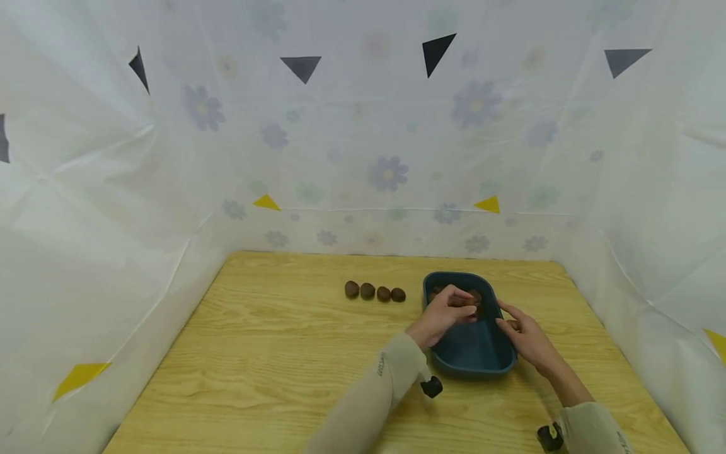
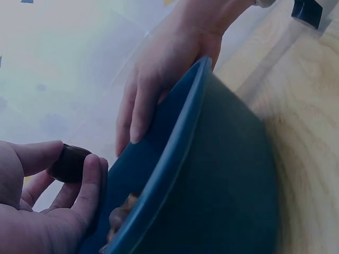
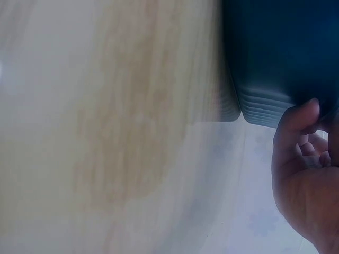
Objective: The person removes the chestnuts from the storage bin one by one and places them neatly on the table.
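Note:
My left hand [image 1: 441,314] is over the dark blue plastic bin [image 1: 471,369], pinching a dark brown chestnut [image 2: 70,164] between thumb and fingers. More chestnuts [image 2: 119,214] lie inside, toward the far end of the bin, partly hidden behind the left hand in the head view. At the bin's right side, my right hand [image 1: 530,340] holds the rim, with the thumb [image 3: 307,114] against the bin in the right wrist view. Left of the bin, several chestnuts [image 1: 367,291] sit in a short row on the table.
The wood-grain table [image 1: 272,353] runs back to a pale flowered curtain [image 1: 363,139], and white sheeting [image 1: 652,221] closes the sides. Black and yellow triangles mark the sheets. A small black device [image 1: 432,386] hangs at the left cuff, another [image 1: 549,437] at the right.

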Demonstrator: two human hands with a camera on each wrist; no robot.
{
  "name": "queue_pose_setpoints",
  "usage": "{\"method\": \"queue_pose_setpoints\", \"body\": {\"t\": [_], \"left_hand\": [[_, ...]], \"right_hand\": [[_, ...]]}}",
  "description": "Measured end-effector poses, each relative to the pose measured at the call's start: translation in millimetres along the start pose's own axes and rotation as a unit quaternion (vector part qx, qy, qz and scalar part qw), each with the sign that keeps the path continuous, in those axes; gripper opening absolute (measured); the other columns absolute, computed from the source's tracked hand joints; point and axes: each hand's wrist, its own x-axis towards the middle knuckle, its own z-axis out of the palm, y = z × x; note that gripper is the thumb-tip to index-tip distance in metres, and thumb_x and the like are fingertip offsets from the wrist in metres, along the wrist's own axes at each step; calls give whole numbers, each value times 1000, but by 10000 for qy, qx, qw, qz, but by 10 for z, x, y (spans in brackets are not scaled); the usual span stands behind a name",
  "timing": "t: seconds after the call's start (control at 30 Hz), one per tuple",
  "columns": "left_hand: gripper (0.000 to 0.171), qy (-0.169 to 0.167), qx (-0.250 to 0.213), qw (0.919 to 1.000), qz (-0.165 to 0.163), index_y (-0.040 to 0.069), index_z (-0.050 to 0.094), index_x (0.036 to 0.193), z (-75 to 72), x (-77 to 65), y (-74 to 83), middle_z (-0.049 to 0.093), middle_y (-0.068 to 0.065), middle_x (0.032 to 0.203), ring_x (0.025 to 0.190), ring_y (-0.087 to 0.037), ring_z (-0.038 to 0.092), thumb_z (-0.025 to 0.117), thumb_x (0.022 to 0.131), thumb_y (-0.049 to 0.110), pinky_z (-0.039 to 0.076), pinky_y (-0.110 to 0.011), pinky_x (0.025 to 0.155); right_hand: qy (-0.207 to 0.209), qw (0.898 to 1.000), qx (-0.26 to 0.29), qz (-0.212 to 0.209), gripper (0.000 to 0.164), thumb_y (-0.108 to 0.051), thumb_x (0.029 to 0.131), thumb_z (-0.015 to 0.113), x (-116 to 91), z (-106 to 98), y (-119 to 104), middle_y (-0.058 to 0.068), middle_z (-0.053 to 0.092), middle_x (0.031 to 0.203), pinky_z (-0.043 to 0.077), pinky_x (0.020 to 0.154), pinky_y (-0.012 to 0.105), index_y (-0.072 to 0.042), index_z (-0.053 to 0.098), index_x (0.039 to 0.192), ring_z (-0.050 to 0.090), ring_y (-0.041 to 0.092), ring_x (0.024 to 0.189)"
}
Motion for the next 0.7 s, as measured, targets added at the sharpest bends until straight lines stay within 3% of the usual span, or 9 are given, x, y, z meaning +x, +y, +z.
{"method": "queue_pose_setpoints", "body": {"t": [0.1, 0.23, 0.47, 0.7], "left_hand": [[24, -6, 54, 9999, 86, 6, 59, 123, -100, -9, 51, 63, -14, 121, 104, -29, 70, 66, 101, 3, 55, -54, 106], [26, -41, 124, 9998, 160, 8, 58, 127, -249, -34, 121, 62, -11, 122, 106, -25, 69, 65, 102, 5, 52, -54, 110], [28, 165, 333, 9991, 186, 10, 56, 131, -513, -110, 192, 58, -10, 127, 116, -34, 69, 63, 104, 11, 49, -54, 113], [32, 519, 164, 9976, 431, 3, 52, 135, -825, -169, 205, 56, -12, 126, 125, -45, 61, 61, 104, 7, 46, -57, 115]], "right_hand": [[-39, 10000, 57, 10, 62, -31, 112, 49, -8, 6, -13, 10, 63, 77, 48, 50, 33, -7, 26, 164, 49, 12, 54], [-59, 9999, 120, 6, 62, -31, 112, 49, -16, 4, -29, 7, 57, 70, 48, 47, 35, -7, 26, 164, 42, 12, 46], [-32, 10000, 13, -38, 63, -33, 112, 48, -15, -3, -16, 20, 70, 90, 48, 49, 33, -7, 26, 165, 45, 9, 50], [-80, 9999, 65, -63, 63, -33, 112, 48, -8, -14, -8, 16, 70, 89, 48, 46, 34, -6, 24, 165, 43, 13, 46]]}}
